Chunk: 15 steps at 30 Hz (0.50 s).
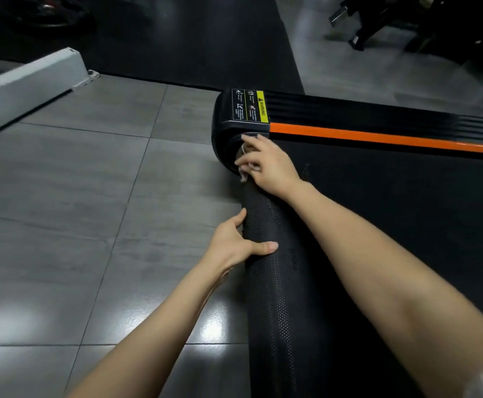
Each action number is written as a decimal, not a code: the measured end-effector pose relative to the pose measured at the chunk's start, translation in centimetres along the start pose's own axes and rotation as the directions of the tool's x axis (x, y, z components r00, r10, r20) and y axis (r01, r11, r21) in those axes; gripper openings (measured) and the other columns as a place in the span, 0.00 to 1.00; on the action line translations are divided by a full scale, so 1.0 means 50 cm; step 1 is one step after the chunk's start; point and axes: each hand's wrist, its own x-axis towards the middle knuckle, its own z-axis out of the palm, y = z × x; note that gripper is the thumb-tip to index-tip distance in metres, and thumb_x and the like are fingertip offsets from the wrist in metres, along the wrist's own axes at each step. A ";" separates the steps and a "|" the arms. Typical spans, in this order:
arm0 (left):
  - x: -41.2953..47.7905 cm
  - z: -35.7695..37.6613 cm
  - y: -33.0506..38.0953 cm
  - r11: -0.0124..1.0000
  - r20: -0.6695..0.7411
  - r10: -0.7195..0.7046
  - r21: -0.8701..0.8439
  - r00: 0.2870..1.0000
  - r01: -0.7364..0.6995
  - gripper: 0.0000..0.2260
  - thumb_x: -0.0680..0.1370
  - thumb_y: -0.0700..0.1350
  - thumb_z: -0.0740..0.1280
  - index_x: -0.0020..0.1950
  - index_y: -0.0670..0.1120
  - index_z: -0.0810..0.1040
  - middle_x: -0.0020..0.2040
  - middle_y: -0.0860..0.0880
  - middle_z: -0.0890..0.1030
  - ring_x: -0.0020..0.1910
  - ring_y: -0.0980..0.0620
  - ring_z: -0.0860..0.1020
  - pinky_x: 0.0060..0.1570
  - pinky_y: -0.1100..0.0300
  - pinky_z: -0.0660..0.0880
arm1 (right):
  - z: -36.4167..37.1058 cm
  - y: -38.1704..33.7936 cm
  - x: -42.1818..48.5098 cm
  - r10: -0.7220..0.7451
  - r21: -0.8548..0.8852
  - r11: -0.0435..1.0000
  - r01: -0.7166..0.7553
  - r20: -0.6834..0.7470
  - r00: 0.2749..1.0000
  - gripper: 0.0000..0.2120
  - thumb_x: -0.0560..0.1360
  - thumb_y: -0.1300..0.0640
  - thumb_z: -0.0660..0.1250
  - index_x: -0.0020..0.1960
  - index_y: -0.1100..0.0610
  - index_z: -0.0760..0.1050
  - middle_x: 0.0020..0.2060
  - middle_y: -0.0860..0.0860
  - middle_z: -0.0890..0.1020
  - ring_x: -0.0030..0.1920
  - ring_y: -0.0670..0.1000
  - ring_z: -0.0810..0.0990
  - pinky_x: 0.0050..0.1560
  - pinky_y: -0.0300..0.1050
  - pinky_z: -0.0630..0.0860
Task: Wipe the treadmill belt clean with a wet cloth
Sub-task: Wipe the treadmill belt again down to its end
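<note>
Both bare forearms reached in from the bottom edge, the right one crossing over the black treadmill belt [378,225]. At the belt's rounded rear edge the left hand [234,245] gripped the belt, its thumb lying flat on the dotted top surface and its fingers [241,215] wrapped down the side facing the floor. Farther along that edge, at the belt's far corner, the right hand [266,165] held a pale cloth [244,173] against the belt; its fingers were spread and bent over the cloth, clutching it, so only small crumpled bits showed between and below them. The cloth touched the black end cap [223,124] at that corner. A warning label [250,106] with a yellow band sat on top of the cap, and an orange stripe [378,137] ran along the side rail from it. Grey tiled floor [76,196] lay left of the treadmill, a black mat [191,38] beyond. A pale beam [28,79] lay at the floor's far left, dark blurred equipment [407,21] at the far right.
</note>
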 end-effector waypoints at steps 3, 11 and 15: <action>-0.011 -0.016 0.007 0.999 0.052 -0.030 0.015 0.998 0.029 0.50 0.58 0.38 0.82 0.75 0.41 0.60 0.69 0.50 0.71 0.65 0.55 0.72 0.69 0.57 0.66 | 0.013 -0.013 0.011 0.081 -0.036 0.996 -0.081 0.001 0.997 0.09 0.75 0.59 0.67 0.52 0.53 0.83 0.70 0.51 0.69 0.73 0.59 0.59 0.72 0.47 0.57; -0.030 -0.093 0.022 0.997 -0.193 -0.041 0.059 0.980 0.053 0.26 0.73 0.27 0.64 0.71 0.39 0.68 0.66 0.41 0.73 0.66 0.48 0.72 0.67 0.51 0.68 | -0.043 -0.105 -0.248 -0.370 0.083 0.929 0.361 0.168 0.914 0.10 0.73 0.52 0.63 0.50 0.49 0.82 0.65 0.53 0.75 0.67 0.62 0.71 0.67 0.57 0.63; -0.019 -0.057 0.048 1.000 -0.159 -0.004 0.017 0.987 0.007 0.23 0.76 0.32 0.65 0.71 0.38 0.67 0.66 0.41 0.73 0.65 0.49 0.72 0.64 0.55 0.69 | -0.031 -0.023 -0.062 -0.183 0.016 0.983 0.183 0.107 0.977 0.09 0.73 0.58 0.65 0.48 0.54 0.83 0.64 0.57 0.75 0.65 0.63 0.72 0.69 0.57 0.63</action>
